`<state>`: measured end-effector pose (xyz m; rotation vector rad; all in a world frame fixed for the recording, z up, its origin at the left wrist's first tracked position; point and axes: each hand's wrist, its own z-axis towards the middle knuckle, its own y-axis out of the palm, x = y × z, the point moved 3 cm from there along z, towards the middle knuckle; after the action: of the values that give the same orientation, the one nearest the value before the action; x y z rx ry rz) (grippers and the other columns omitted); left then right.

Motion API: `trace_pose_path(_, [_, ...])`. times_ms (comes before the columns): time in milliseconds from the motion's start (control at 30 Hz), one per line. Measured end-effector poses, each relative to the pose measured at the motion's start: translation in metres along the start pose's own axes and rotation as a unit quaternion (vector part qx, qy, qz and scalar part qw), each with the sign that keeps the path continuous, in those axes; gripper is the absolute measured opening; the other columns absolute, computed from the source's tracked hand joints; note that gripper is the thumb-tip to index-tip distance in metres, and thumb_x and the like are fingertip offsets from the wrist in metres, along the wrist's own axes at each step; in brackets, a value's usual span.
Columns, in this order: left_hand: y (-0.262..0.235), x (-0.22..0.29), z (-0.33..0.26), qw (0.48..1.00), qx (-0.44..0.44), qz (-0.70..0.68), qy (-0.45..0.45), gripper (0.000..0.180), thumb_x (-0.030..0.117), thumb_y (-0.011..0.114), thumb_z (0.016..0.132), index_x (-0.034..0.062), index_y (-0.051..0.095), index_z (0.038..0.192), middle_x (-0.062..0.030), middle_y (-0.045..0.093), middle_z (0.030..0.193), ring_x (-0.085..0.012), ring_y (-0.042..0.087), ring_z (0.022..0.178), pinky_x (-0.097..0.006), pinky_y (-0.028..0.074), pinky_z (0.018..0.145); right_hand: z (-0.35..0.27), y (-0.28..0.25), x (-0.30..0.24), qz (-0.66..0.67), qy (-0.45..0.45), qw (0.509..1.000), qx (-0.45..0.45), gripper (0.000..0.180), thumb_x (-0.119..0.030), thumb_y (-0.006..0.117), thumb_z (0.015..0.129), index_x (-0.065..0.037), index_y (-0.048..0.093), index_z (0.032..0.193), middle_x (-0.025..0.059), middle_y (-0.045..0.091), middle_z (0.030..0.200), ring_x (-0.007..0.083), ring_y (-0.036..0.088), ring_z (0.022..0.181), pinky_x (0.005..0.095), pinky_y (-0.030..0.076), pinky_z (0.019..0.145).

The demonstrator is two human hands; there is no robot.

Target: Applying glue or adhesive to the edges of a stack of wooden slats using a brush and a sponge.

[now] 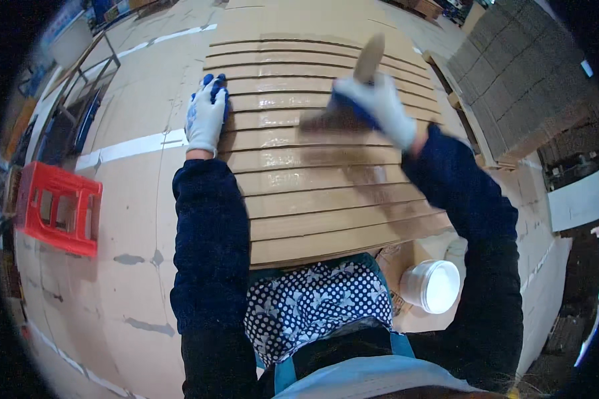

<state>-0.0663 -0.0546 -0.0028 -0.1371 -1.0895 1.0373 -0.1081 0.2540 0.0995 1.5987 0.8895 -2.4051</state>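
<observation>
Far left, one red plastic crate (58, 207) sits on the cardboard-covered floor (123, 279), well apart from the work. Behind it, a metal frame rack (80, 86) stands near the upper left edge. One strip of white tape (130, 147) runs across the floor toward the stack. Left hand (206, 116), in a white and blue glove, lies flat with fingers spread and pressing on the left edge of the fanned cardboard sheets (313, 193); it pins them, not gripping anything. The sheets lie overlapped like steps, roughly a dozen edges showing, exact count hard to tell; several upper strips shine wet. They sit directly in front of the person, centre of the view. Right hand (378, 106), also gloved, is clenched around one wide brush (343, 110), wooden handle pointing up and away, bristles touching a wet strip in the upper middle of the stack. Both sleeves are dark blue. A polka-dot cloth (316, 302) hangs at the person's front, below the stack. Lower right, one white plastic bucket (432, 284) stands just beside the stack's near corner. Upper right, one large pile of flat grey cardboard (519, 73) rests on a pallet.
</observation>
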Motion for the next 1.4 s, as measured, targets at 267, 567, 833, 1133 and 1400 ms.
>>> trace_pose_path(267, [-0.003, 0.0, 0.0, 0.999, 0.005, -0.043, -0.033, 0.035, 0.025, 0.052, 0.09, 0.0124, 0.064, 0.121, -0.0134, 0.054, 0.132, -0.0295, 0.051, 0.119, -0.036, 0.038, 0.102, 0.1, -0.054, 0.073, -0.2, 0.049, 0.972, 0.112, 0.058, -0.047, 0.069, 0.077, 0.006, 0.065, 0.102, 0.0194, 0.068, 0.094, 0.0308, 0.066, 0.089, 0.0352, 0.051, 0.079])
trace_pose_path(567, [-0.003, 0.002, 0.002, 0.999, 0.003, -0.044, -0.003, 0.034, 0.022, 0.053, 0.091, 0.0088, 0.062, 0.121, -0.0158, 0.054, 0.132, -0.0291, 0.05, 0.121, -0.035, 0.036, 0.104, -0.019, -0.091, 0.05, -0.133, 0.113, 0.985, -0.003, 0.033, -0.031, 0.074, 0.08, 0.0, 0.065, 0.091, 0.0041, 0.064, 0.078, 0.0102, 0.058, 0.068, 0.0254, 0.048, 0.061])
trace_pose_path(833, [0.002, -0.012, 0.008, 0.993, -0.006, -0.116, -0.002, 0.032, 0.017, 0.054, 0.091, 0.0044, 0.063, 0.119, -0.0119, 0.059, 0.127, -0.0244, 0.051, 0.121, -0.031, 0.036, 0.103, 0.042, -0.13, 0.096, -0.175, 0.012, 0.964, 0.201, 0.047, -0.04, 0.069, 0.08, 0.005, 0.069, 0.09, 0.0117, 0.069, 0.08, 0.0193, 0.065, 0.073, 0.032, 0.049, 0.072])
trace_pose_path(1133, [-0.002, -0.004, 0.004, 0.997, 0.006, -0.075, -0.013, 0.033, 0.018, 0.053, 0.092, 0.0067, 0.062, 0.121, -0.0111, 0.06, 0.126, -0.023, 0.053, 0.119, -0.031, 0.038, 0.102, -0.091, -0.126, 0.019, 0.081, 0.129, 0.988, -0.019, 0.015, -0.019, 0.064, 0.085, -0.005, 0.062, 0.083, 0.005, 0.066, 0.078, 0.01, 0.059, 0.067, 0.0216, 0.044, 0.056])
trace_pose_path(1400, [-0.004, 0.0, 0.004, 0.997, 0.003, -0.074, -0.014, 0.034, 0.02, 0.053, 0.092, 0.0064, 0.062, 0.122, -0.0111, 0.059, 0.128, -0.0232, 0.053, 0.12, -0.031, 0.038, 0.102, -0.112, -0.155, 0.039, -0.109, 0.174, 0.974, -0.095, 0.044, -0.012, 0.057, 0.084, -0.011, 0.057, 0.128, -0.0021, 0.063, 0.097, 0.0038, 0.05, 0.069, 0.019, 0.041, 0.058])
